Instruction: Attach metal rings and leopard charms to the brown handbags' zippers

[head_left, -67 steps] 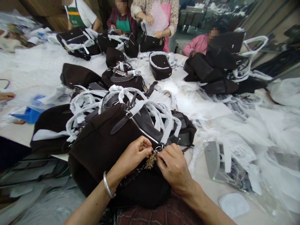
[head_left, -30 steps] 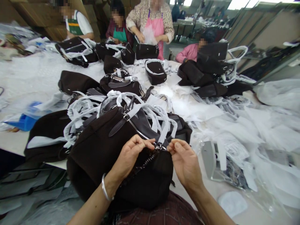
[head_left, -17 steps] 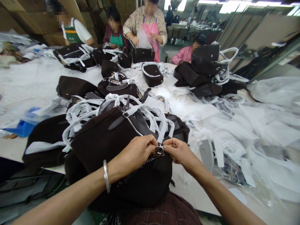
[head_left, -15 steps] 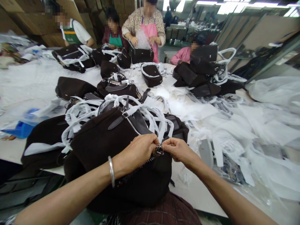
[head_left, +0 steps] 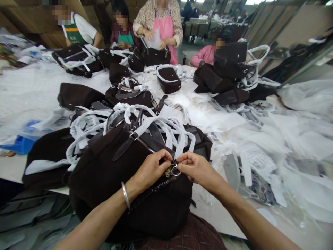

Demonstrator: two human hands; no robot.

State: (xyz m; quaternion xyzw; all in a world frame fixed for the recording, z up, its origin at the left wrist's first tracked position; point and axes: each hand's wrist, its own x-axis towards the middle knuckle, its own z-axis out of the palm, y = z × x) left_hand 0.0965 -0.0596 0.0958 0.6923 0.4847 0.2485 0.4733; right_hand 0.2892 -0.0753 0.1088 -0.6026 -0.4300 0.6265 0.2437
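Far left: blue plastic item [head_left: 20, 144] on the table [head_left: 14, 168], partly under clear film; exact kind unclear. Next, a lying dark bag [head_left: 49, 144], flat white strip [head_left: 47, 166] across its front. Beyond it, at the far side, a co-worker in a green apron [head_left: 74, 33].

Main item: dark brown handbag [head_left: 101, 170], directly before the wearer at the table's near edge, tilted, other bags close behind. Strap with metal buckle and zipper visible on top; white-wrapped handles [head_left: 90, 123] bunched behind it.

Silver bangle [head_left: 125, 195] on the left wrist. Left hand [head_left: 153, 166]: fingers curled, thumb and index near each other at the leopard-print charm [head_left: 168, 172]; cannot tell whether anything is gripped. Small metal ring [head_left: 176, 172] between the two hands, at the handbag's right end; dark coiled cord [head_left: 163, 183] just below. Right hand [head_left: 196, 170]: thumb and forefinger pinched on the ring.

Further right: piled dark bags [head_left: 226, 74] at the far side; nearer, a grey panel [head_left: 231, 170] beside clear plastic, then crumpled white sheets [head_left: 299, 139].
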